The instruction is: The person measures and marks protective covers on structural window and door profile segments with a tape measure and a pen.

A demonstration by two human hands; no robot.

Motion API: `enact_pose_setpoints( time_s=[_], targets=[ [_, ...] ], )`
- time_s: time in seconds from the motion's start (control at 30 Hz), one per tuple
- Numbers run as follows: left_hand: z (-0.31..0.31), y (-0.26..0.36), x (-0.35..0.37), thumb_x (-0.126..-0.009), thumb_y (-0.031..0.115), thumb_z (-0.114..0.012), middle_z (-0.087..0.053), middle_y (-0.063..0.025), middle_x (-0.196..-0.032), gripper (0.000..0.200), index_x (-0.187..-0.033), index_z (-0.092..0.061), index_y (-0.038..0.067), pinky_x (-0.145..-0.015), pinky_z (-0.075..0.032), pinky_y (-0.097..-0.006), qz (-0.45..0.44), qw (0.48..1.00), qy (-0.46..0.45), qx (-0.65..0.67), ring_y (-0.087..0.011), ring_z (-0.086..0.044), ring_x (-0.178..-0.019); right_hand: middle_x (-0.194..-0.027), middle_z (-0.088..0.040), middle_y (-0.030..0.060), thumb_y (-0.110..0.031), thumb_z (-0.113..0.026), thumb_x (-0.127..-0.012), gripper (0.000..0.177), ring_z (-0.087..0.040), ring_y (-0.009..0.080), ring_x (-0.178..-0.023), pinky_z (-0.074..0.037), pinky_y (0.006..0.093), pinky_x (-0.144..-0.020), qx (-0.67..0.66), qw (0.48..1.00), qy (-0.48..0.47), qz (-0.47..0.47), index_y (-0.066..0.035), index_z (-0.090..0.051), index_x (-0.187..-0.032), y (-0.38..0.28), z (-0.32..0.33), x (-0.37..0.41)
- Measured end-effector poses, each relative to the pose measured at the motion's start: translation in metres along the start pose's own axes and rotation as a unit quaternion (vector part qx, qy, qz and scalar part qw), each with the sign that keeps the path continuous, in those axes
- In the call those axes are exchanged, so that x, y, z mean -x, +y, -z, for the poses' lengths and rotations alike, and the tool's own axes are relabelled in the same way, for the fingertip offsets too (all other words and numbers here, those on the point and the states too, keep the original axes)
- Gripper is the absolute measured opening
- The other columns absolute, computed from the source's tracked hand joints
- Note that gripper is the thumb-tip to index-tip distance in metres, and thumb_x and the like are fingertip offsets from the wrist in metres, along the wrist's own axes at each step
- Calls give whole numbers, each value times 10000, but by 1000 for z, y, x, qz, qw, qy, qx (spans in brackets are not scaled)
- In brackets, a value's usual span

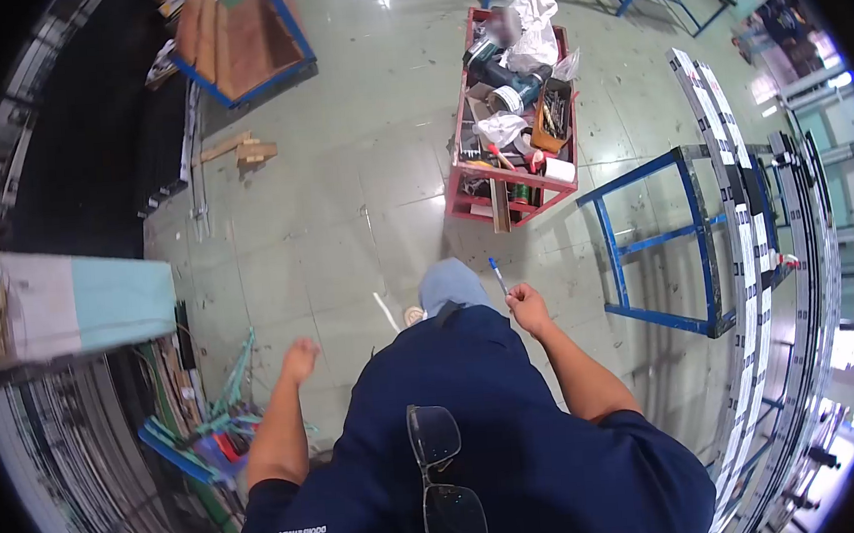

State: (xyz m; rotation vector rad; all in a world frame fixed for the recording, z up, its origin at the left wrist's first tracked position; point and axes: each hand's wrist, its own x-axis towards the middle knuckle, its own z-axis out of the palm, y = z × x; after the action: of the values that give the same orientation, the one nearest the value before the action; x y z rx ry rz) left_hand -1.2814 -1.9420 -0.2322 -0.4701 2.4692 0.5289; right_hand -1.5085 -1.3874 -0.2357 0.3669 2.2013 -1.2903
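Note:
My right hand (pixel 527 309) holds a pen (pixel 498 273) with a blue cap between thumb and fingers, in front of my right side. The pen points up and away from me. Out to my left side, my left hand (pixel 301 359) hangs with its fingers curled in, and nothing shows in it. A pair of glasses (pixel 441 468) hangs on the front of my dark blue shirt (pixel 518 428).
Ahead stands a red trolley (pixel 456 190) loaded with power tools, bags and screws. A blue metal stand (pixel 658 242) and long profiles (pixel 744 274) are at right. At left are a wooden cart (pixel 233 47), wood scraps (pixel 256 152) and a table (pixel 103 299).

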Motion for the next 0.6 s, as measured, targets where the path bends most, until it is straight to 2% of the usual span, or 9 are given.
enact_pose_setpoints(
  time_s=[0.07, 0.13, 0.23, 0.3, 0.37, 0.4, 0.43, 0.53, 0.6],
  targets=[
    [106, 52, -60, -971, 341, -614, -667, -210, -1195, 451, -1256, -603, -8, -958, -502, -404, 89, 959, 47, 267, -312, -638, -1111, -766, -613, 26, -97, -654, -925, 84, -580, 108, -682, -479, 283, -636, -21, 999, 5, 46, -46, -588, -932, -44, -16, -6],
    [186, 93, -125, -949, 305, -671, -674, -169, -1209, 473, -1312, -591, 13, -971, -496, -363, 11, 966, 95, 240, -239, -636, -1117, -776, -619, 31, -109, -661, -922, 97, -579, 114, -690, -485, 292, -647, -26, 998, 39, 52, -40, -596, -945, -96, -35, -29],
    [274, 178, -193, -975, 299, -645, -669, -141, -1238, 466, -1346, -574, 27, -968, -498, -348, -60, 953, 76, 286, -226, -635, -1111, -794, -631, 48, -149, -683, -909, 161, -584, 136, -723, -499, 323, -679, -18, 991, 80, 110, -24, -618, -989, -207, -61, -83],
    [310, 212, -238, -1011, 297, -606, -656, -110, -1268, 457, -1387, -542, 47, -958, -505, -343, -142, 888, -22, 437, -192, -628, -1122, -798, -628, 65, -170, -694, -902, 190, -584, 148, -739, -501, 331, -690, -13, 984, 65, 167, -24, -624, -1000, -287, -85, -130],
    [351, 254, -265, -1029, 285, -582, -652, -105, -1268, 448, -1403, -520, 46, -944, -514, -331, -130, 864, -41, 484, -169, -632, -1100, -832, -649, 114, -178, -662, -913, 201, -613, 199, -747, -513, 357, -713, -26, 973, 1, 229, -34, -619, -1045, -386, -107, -162],
    [373, 264, -280, -1048, 274, -557, -647, -99, -1268, 440, -1418, -498, 45, -930, -524, -318, -111, 837, -54, 533, -146, -635, -1078, -816, -636, 95, -173, -670, -913, 196, -596, 179, -739, -504, 343, -701, -37, 967, -48, 246, -30, -613, -1035, -431, -121, -181],
    [394, 265, -297, -1048, 274, -557, -647, -99, -1268, 440, -1418, -498, 45, -930, -524, -318, -112, 837, -54, 532, -146, -635, -1078, -800, -622, 76, -168, -678, -914, 193, -579, 159, -730, -495, 328, -689, -46, 958, -99, 263, -26, -608, -1025, -472, -135, -197],
    [457, 271, -338, -1058, 251, -531, -655, -76, -1237, 381, -1366, -536, 26, -916, -526, -311, -148, 775, 38, 614, -144, -642, -1081, -816, -633, 77, -160, -670, -923, 190, -572, 157, -732, -494, 328, -693, -43, 930, -182, 318, -24, -596, -1032, -577, -163, -238],
    [489, 270, -380, -1057, 252, -532, -664, -74, -1204, 351, -1328, -559, 30, -910, -527, -309, -144, 763, 70, 626, -144, -646, -1066, -842, -652, 83, -142, -661, -929, 173, -576, 150, -748, -499, 329, -709, -41, 899, -213, 380, -22, -612, -1044, -634, -181, -275]
  ],
)
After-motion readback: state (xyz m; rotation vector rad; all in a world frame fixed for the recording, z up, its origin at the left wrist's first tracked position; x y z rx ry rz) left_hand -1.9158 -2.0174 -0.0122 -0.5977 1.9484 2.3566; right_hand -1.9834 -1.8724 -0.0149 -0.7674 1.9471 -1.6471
